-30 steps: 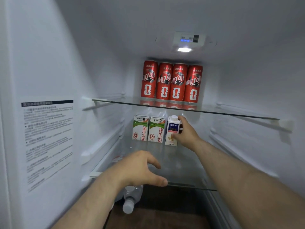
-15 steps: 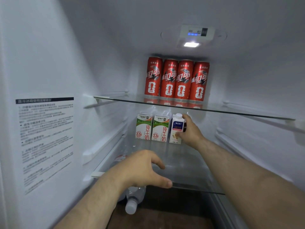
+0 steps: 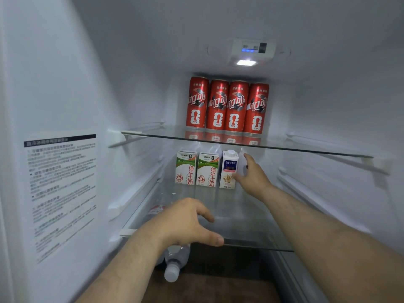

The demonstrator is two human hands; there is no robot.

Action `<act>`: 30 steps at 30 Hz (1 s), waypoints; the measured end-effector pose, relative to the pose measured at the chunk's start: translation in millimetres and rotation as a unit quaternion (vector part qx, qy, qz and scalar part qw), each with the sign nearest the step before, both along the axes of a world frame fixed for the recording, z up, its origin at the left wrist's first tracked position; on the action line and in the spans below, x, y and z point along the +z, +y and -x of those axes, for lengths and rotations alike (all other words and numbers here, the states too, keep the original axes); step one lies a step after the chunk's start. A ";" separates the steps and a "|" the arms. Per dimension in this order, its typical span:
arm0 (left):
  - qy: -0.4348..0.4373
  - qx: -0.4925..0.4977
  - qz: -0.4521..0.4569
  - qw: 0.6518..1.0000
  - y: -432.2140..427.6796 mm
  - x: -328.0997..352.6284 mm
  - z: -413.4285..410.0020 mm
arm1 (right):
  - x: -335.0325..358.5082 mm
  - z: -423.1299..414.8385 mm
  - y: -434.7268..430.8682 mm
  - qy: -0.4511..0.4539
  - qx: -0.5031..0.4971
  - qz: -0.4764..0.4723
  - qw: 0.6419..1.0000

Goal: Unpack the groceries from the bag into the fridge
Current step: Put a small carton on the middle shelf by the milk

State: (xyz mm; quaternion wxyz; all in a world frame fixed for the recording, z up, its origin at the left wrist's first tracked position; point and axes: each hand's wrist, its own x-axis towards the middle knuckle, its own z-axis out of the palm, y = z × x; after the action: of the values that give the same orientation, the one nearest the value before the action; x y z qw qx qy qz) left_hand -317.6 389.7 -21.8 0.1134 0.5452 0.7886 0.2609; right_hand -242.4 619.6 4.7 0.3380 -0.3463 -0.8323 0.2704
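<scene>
Carton [image 3: 229, 169] stood upright at back of shelf [image 3: 251, 217]: white cap, blue label, oat picture. Milk boxes [image 3: 196, 169] just beside, at its 9 o'clock. Right hand [image 3: 251, 178] at its 3 o'clock, fingers spread, thumb tip at carton's edge. Left hand [image 3: 188, 221] loosely curled, holding nothing.

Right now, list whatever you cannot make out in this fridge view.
Head view only:
Grocery bag: outside the frame entirely.
Clear bottle under the lower glass shelf: body mostly hidden by the left forearm; no label shows.
Wall sticker: print too blurred to read.
Red cans: the front four hide whether more stand behind them.
</scene>
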 end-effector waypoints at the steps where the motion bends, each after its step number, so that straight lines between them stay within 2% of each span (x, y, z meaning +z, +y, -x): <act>1: 0.000 0.001 -0.002 1.000 0.1 0.0 0.1 | 0.7 -3.7 -2.8 -0.013 -0.009 -0.004 1.000; 5: -0.004 0.001 -0.008 1.000 -0.1 -1.1 4.1 | 6.1 -18.0 -31.6 -0.079 0.021 -0.030 0.996; 9: -0.008 0.002 -0.017 1.000 -2.3 -4.5 5.1 | 5.1 -33.8 -77.1 -0.043 0.042 -0.017 0.998; 16: -0.009 -0.016 -0.035 0.999 -4.4 -7.2 4.6 | -50.2 -119.2 -136.3 -0.126 -0.077 -0.110 0.983; 23: 0.020 0.000 -0.037 0.999 -1.5 -10.4 1.0 | -78.3 -120.2 -130.1 -0.099 -0.109 -0.238 0.960; 30: 0.011 -0.015 -0.048 0.999 -5.9 -12.4 1.1 | -81.9 -119.0 -129.7 -0.115 -0.121 -0.247 0.954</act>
State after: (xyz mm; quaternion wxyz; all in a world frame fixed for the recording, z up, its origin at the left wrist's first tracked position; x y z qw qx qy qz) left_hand -318.7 383.8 -34.2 0.0823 0.5649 0.7678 0.2909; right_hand -123.4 489.9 -77.3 0.3451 -0.3785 -0.8584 -0.0284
